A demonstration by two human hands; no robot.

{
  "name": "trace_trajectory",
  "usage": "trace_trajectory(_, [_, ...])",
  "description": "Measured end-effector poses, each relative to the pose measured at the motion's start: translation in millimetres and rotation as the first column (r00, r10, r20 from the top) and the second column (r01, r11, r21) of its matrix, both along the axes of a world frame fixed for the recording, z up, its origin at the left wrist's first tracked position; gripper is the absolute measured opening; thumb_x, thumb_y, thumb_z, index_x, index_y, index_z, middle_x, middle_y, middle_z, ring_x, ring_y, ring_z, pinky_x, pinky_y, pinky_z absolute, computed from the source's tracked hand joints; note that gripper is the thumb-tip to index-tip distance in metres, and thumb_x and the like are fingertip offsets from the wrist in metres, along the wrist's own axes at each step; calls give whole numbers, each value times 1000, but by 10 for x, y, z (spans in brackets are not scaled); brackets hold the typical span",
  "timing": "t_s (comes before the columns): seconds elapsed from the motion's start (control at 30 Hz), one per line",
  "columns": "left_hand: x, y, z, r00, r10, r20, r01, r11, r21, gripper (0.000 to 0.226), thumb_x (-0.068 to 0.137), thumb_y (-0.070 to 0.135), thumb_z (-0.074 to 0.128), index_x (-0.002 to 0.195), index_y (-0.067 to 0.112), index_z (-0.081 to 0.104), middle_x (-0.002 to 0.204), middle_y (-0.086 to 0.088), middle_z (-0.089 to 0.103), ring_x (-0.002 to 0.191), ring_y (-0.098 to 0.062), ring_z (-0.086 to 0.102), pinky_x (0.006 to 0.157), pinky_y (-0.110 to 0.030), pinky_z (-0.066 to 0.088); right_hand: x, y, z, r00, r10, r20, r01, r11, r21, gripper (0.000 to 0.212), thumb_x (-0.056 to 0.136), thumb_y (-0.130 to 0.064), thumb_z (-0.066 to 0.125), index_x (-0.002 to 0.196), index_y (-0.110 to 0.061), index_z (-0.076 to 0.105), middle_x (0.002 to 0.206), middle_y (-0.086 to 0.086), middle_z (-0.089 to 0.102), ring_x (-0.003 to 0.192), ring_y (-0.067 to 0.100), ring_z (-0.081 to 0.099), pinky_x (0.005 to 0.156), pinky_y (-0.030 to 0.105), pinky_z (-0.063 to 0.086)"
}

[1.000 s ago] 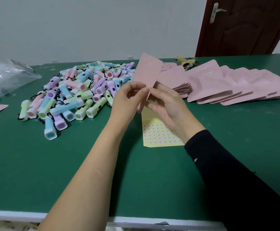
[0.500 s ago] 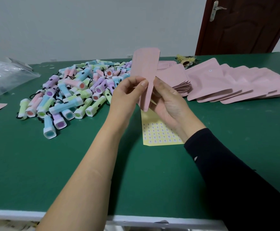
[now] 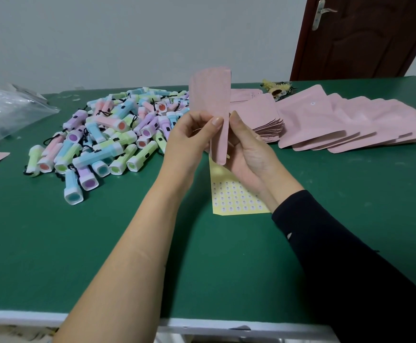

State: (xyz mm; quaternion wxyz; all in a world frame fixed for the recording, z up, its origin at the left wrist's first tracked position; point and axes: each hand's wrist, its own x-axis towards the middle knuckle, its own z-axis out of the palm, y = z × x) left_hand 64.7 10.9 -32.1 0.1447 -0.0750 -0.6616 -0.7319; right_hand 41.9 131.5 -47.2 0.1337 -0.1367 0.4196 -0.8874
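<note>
A flat, matte pink pouch [image 3: 212, 105] with rounded corners is held upright above the green felt-like table [image 3: 53, 243], pinched at its lower half by the left hand [image 3: 189, 142] and the right hand [image 3: 249, 154], which are close together. Beneath them lies a yellow sticker sheet [image 3: 236, 201] of small round labels. Glossy pastel plastic flashlights [image 3: 103, 142] are heaped to the left; stacked pink pouches [image 3: 325, 122] are fanned to the right.

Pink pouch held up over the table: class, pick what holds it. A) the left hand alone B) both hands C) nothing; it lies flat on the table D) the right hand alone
B: the left hand pinches the pink pouch with its thumb on the front, and the right hand holds its other edge.
</note>
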Motion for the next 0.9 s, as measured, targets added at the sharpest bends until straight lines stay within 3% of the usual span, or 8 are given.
trace_trajectory(0.07, [0, 3, 6, 1000, 1, 1, -1, 1000, 0, 5, 92, 19, 66, 92, 16, 61, 97, -13, 64, 90, -28, 60, 82, -41, 48, -19, 8, -13, 1000, 21, -7, -21, 1000, 3, 43, 78, -39, 72, 109, -9, 71, 125, 21, 48, 134, 40, 42, 116, 62, 21])
trace_trajectory(0.13, [0, 6, 9, 1000, 1, 1, -1, 1000, 1, 5, 93, 17, 65, 92, 16, 61, 96, -13, 64, 90, -28, 59, 81, -41, 47, -35, 17, -24, 999, 40, -14, -40, 999, -1, 42, 78, -39, 72, 109, -10, 72, 130, 24, 49, 138, 43, 36, 115, 61, 22])
trace_trajectory(0.2, [2, 11, 7, 1000, -2, 1, 2, 1000, 5, 5, 93, 17, 65, 91, 16, 61, 93, -9, 63, 88, -25, 58, 79, -38, 46, -45, 22, -37, 999, 48, -16, -48, 999, 0, 40, 80, -40, 70, 108, -11, 73, 130, 24, 49, 128, 38, 46, 116, 61, 22])
trace_trajectory(0.3, [3, 12, 3, 1000, -9, 5, 9, 1000, 10, 5, 93, 18, 65, 91, 16, 61, 92, -6, 63, 87, -22, 57, 79, -36, 46, -44, 17, -41, 998, 54, -8, -55, 998, -20, 35, 85, -38, 67, 106, -11, 74, 122, 21, 49, 114, 31, 47, 118, 56, 19])
trace_trajectory(0.6, [7, 13, 7, 1000, -14, -6, 14, 1000, -1, 5, 95, 16, 63, 90, 16, 60, 90, -5, 62, 86, -21, 56, 80, -36, 46, -42, 25, -31, 998, 68, 3, -68, 997, -30, 46, 79, -40, 70, 112, -9, 69, 122, 19, 50, 113, 29, 47, 116, 52, 22])
trace_trajectory(0.9, [1, 7, -2, 1000, -17, -12, 17, 1000, 12, 7, 93, 17, 65, 88, 19, 61, 88, 1, 63, 84, -16, 56, 80, -35, 46, -48, 27, -33, 998, 50, 34, -50, 999, -9, 32, 88, -39, 66, 106, -15, 75, 122, 16, 54, 115, 26, 50, 117, 54, 22])
